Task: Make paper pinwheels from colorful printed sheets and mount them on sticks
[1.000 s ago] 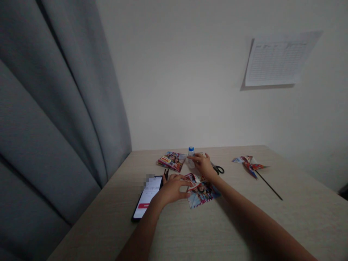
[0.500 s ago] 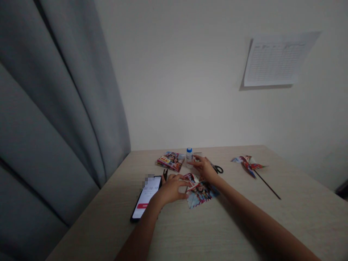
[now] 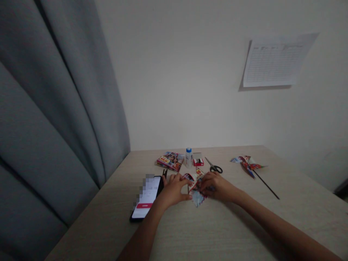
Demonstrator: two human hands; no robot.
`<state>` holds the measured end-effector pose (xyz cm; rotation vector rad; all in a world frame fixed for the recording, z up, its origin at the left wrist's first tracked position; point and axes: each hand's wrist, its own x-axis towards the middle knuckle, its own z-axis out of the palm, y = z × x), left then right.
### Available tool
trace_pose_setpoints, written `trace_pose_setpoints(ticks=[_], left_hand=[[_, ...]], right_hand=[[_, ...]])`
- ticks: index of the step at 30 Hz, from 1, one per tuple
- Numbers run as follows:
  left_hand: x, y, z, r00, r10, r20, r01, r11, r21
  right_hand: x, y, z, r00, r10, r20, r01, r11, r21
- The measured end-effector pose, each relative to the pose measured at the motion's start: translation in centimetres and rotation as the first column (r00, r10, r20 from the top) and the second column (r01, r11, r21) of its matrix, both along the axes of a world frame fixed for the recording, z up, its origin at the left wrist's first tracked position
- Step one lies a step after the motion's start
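A colourful printed paper sheet (image 3: 198, 198), cut and partly folded up, lies on the table between my hands. My left hand (image 3: 175, 189) grips its left edge, with the thumb low and the fingers above. Curled fingers of my right hand (image 3: 217, 186) pinch the sheet's right side, and they hide part of it. Just beyond the sheet are a bottle with a blue cap (image 3: 188, 159) and a small red and white box (image 3: 198, 162). Black-handled scissors (image 3: 216, 168) lie beyond my right hand, blades partly apart.
A phone (image 3: 145, 199) showing a timer lies left of my left hand, with a dark forked object (image 3: 165, 173) near its top. Behind is a stack of printed papers (image 3: 170, 161). A paper pinwheel (image 3: 248, 166) on a dark stick lies to the right. A grey curtain (image 3: 67, 108) hangs at left.
My right hand has come back from beside the bottle to the sheet's right side and closed on it, uncovering the red and white box. My left hand stays at the sheet's left edge.
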<state>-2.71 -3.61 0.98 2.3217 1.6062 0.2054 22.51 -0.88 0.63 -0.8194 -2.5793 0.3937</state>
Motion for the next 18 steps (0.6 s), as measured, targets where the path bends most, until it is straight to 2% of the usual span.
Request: trace_pose_setpoints(ticks=[3, 8, 18], left_hand=[[0.1, 0.0, -0.2, 1.0, 0.008, 0.01, -0.009, 1.0, 0.028], [0.1, 0.1, -0.2, 1.0, 0.012, -0.005, -0.012, 1.0, 0.015], [0.1, 0.2, -0.4, 1.0, 0.009, 0.01, -0.009, 0.999, 0.039]], right_hand=[[0.1, -0.7, -0.3, 0.999, -0.009, 0.043, 0.008, 1.0, 0.019], [-0.1, -0.9, -0.8, 1.0, -0.018, -0.002, 0.019, 0.997, 0.078], [-0.6, -1.2, -1.3, 0.998, -0.068, 0.008, 0.066, 0.988, 0.14]])
